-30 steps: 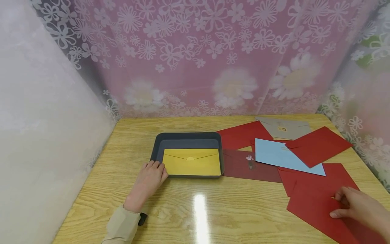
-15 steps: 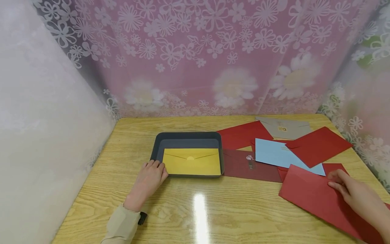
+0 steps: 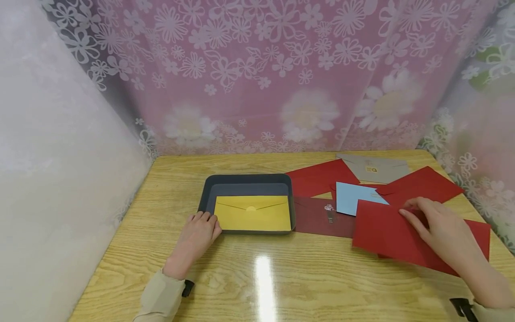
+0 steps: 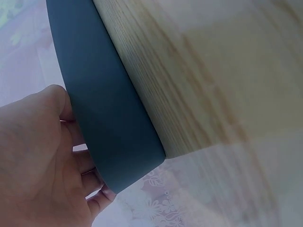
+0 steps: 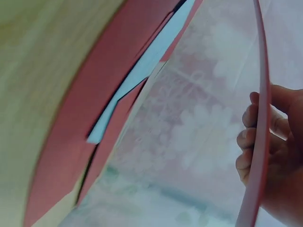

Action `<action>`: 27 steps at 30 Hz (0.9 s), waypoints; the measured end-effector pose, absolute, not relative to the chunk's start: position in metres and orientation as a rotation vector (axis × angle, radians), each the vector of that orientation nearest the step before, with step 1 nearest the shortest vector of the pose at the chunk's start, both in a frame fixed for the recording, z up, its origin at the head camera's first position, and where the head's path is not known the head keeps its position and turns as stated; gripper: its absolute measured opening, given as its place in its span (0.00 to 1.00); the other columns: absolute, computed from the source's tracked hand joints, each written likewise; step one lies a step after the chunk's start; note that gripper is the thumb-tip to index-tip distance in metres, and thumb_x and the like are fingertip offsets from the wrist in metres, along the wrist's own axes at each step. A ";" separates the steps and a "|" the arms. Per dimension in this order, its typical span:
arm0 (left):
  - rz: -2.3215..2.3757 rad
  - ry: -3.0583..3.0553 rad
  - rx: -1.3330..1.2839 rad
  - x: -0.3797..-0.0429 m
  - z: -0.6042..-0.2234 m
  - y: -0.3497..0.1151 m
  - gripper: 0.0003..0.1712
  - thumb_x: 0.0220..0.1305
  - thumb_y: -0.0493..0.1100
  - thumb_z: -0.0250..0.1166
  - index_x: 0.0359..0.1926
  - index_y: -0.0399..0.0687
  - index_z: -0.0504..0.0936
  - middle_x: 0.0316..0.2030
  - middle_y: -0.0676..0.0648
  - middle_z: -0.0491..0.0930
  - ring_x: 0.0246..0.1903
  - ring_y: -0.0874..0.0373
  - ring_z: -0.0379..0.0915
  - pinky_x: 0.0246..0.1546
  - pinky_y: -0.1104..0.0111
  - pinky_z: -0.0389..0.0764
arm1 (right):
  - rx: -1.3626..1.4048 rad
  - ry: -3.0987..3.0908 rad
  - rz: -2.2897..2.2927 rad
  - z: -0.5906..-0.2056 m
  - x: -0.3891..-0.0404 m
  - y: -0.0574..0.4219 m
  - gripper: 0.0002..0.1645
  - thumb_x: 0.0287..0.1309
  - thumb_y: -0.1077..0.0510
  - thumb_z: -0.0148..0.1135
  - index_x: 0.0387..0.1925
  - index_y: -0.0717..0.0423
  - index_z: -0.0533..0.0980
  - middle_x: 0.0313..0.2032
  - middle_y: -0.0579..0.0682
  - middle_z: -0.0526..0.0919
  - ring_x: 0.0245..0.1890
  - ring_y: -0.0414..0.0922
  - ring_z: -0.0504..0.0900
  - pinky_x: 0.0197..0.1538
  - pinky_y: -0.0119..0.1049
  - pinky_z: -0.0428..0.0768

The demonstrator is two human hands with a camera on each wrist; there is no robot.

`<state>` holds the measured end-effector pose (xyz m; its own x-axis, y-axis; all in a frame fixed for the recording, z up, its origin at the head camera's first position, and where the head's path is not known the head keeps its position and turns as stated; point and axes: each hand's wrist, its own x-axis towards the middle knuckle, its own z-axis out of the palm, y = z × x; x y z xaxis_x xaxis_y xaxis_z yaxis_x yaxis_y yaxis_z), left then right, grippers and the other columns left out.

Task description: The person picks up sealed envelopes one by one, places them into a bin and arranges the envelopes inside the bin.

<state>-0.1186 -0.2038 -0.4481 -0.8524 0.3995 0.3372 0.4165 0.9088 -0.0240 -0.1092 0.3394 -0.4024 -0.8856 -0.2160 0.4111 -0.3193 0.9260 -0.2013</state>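
Observation:
At the near left corner of a dark grey tray (image 3: 249,179), my left hand (image 3: 198,235) grips the rim. The left wrist view shows its fingers bent around the edge of the tray wall (image 4: 102,104). Inside the tray lies a yellow envelope (image 3: 253,219), flap side up. My right hand (image 3: 444,235) pinches a red envelope (image 3: 388,232) by its far long edge. That envelope hangs tilted over the pile on the right; in the right wrist view the held envelope (image 5: 261,142) appears edge-on, raised above the others, with fingertips (image 5: 245,139) on one side.
A maroon envelope (image 3: 314,219) reaches right from beside the tray. Around it lie a light blue envelope (image 3: 350,197), a grey envelope (image 3: 386,170) and several red ones, overlapping, one red envelope (image 3: 480,237) partly under the held one. Floral curtains (image 3: 241,112) border the wooden table (image 3: 225,277).
My right hand has pinched the nearest red envelope, lifted it off the pile and carried it left and away from me. The left hand and tray stay put.

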 end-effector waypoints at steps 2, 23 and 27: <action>-0.073 -2.748 -0.594 -0.118 -0.448 -0.204 0.18 0.69 0.38 0.59 0.21 0.48 0.66 0.21 0.52 0.60 0.25 0.55 0.56 0.33 0.64 0.61 | 0.412 -2.675 0.385 -0.398 -0.114 0.331 0.16 0.53 0.64 0.74 0.42 0.58 0.77 0.36 0.58 0.85 0.31 0.56 0.82 0.36 0.58 0.77; -0.077 -2.699 -0.614 -0.117 -0.445 -0.205 0.18 0.68 0.38 0.60 0.21 0.49 0.66 0.21 0.53 0.56 0.25 0.57 0.50 0.32 0.67 0.57 | 0.717 -2.421 0.477 -0.378 -0.169 0.210 0.15 0.55 0.60 0.75 0.40 0.56 0.78 0.32 0.50 0.84 0.28 0.45 0.77 0.31 0.43 0.75; -0.071 -2.670 -0.628 -0.117 -0.446 -0.205 0.19 0.67 0.38 0.62 0.20 0.49 0.65 0.21 0.54 0.54 0.24 0.58 0.47 0.31 0.67 0.56 | 0.737 -2.416 0.540 -0.378 -0.178 0.186 0.13 0.58 0.58 0.73 0.40 0.57 0.77 0.33 0.51 0.83 0.29 0.47 0.78 0.36 0.45 0.75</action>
